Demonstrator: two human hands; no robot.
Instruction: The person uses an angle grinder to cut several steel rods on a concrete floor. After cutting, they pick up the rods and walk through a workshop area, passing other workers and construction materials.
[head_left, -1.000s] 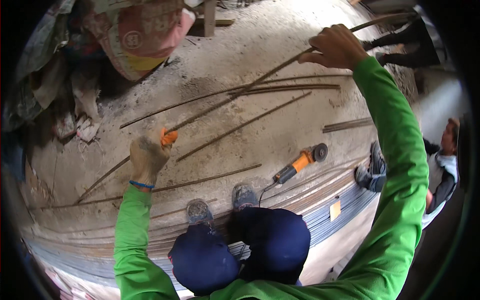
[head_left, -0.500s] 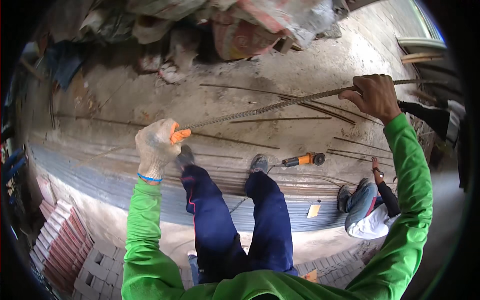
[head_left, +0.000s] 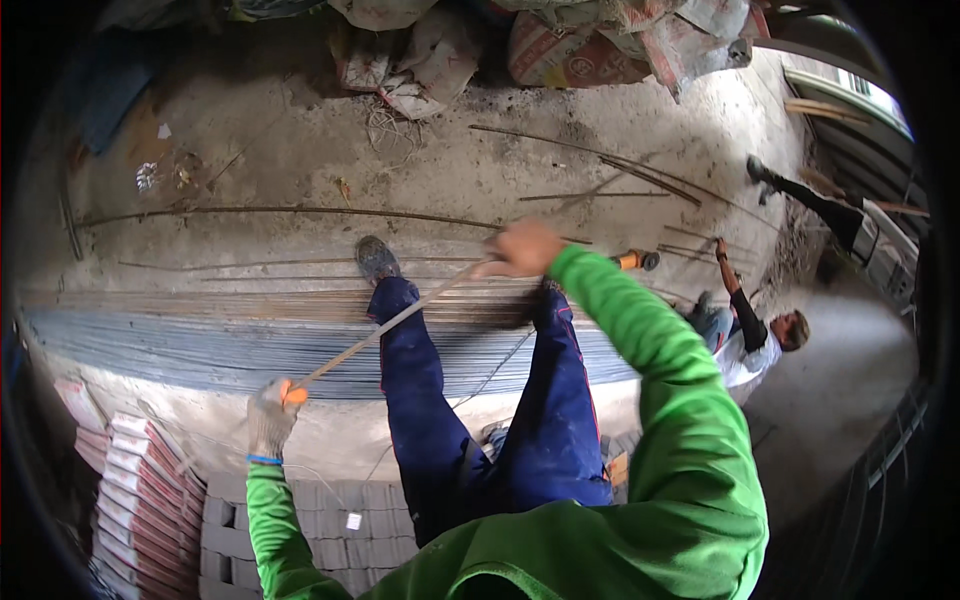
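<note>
A long ribbed steel rebar point(head_left: 385, 329) slants across in front of my legs, blurred by motion. My left hand point(head_left: 270, 418), in a pale work glove with orange fingertips, is closed around its lower left end. My bare right hand point(head_left: 527, 248), somewhat smeared, grips the rod farther up and to the right. Below it lies a broad bed of long steel bars point(head_left: 200, 335), and my feet stand among them. A yellow-orange angle grinder point(head_left: 636, 260) lies on the floor just right of my right hand, its body partly hidden by my sleeve.
Several loose rods point(head_left: 300, 211) lie over the concrete floor point(head_left: 300, 120). Filled sacks point(head_left: 570, 55) are heaped at the far side. A co-worker point(head_left: 755, 340) crouches at the right, and another person's leg point(head_left: 820, 205) shows beyond. Stacked tiles point(head_left: 145, 490) and grey blocks point(head_left: 340, 530) stand near left.
Both hands have come down and nearer my body with the rebar, the right hand also moving well left. My view has turned, and the rod now slants more steeply.
</note>
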